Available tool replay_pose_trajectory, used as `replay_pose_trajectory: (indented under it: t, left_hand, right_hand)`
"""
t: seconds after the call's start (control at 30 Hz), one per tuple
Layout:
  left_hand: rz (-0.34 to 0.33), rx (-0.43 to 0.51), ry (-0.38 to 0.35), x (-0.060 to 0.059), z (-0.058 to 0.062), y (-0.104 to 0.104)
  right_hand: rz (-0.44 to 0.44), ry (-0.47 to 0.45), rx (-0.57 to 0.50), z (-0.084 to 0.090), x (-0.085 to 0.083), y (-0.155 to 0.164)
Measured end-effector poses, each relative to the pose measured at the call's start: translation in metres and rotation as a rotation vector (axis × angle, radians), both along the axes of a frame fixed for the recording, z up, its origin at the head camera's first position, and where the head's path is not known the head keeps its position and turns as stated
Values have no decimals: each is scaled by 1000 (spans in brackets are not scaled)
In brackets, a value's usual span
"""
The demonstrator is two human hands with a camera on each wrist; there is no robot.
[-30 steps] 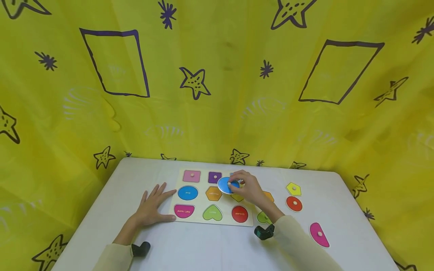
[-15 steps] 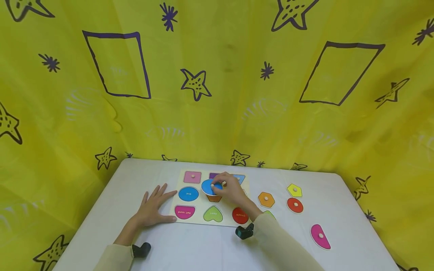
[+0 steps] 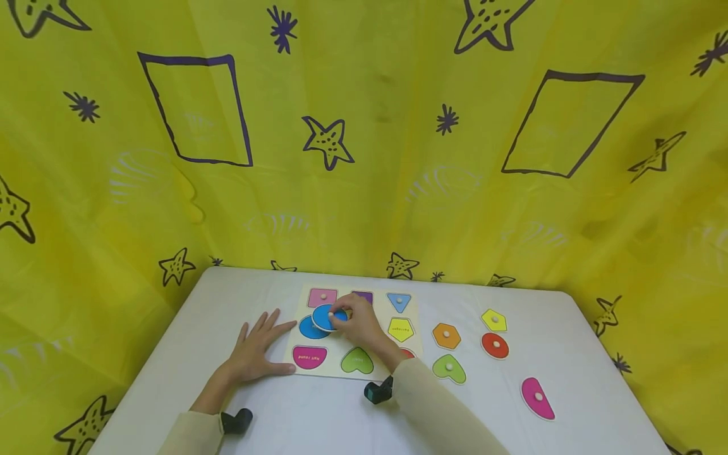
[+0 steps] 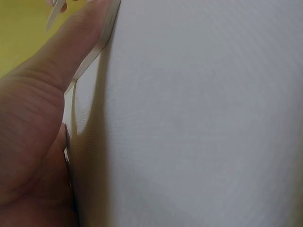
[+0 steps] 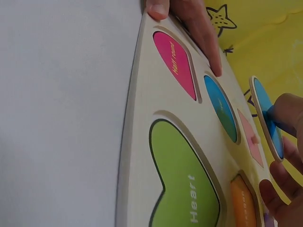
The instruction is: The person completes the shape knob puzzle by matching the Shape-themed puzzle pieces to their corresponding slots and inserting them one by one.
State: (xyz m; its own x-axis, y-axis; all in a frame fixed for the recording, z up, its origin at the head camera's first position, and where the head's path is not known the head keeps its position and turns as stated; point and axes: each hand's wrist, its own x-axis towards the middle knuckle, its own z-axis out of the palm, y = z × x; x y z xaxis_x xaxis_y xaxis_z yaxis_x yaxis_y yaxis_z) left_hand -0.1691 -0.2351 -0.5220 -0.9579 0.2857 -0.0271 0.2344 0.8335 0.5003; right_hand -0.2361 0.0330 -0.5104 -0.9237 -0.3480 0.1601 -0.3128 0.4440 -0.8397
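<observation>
Hovering just above the oval recess (image 3: 309,328) of the puzzle board (image 3: 375,344), the blue oval piece (image 3: 330,317) is pinched by its knob in the curled fingers of the right hand (image 3: 357,323); in the right wrist view the piece is seen tilted, clear of the board. The board's left edge is touched by the left hand (image 3: 256,349), laid flat with fingers straight and spread, thumb against the near corner. Right of the board, on the white table (image 3: 318,417), orange (image 3: 446,335), green (image 3: 448,368), yellow (image 3: 493,320), red (image 3: 495,345) and pink (image 3: 536,397) pieces are seen lying loose.
</observation>
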Motion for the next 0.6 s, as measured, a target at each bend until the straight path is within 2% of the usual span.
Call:
replay_pose_trajectory:
  t: [0.23,0.6]
  left_hand:
    - [-7,0,16,1,1,-1]
    - [-7,7,17,-1,-5,-2]
  right_hand:
    - [-24,39,46,-8,1,-18]
    - [-57,36,131,-13,3,-32]
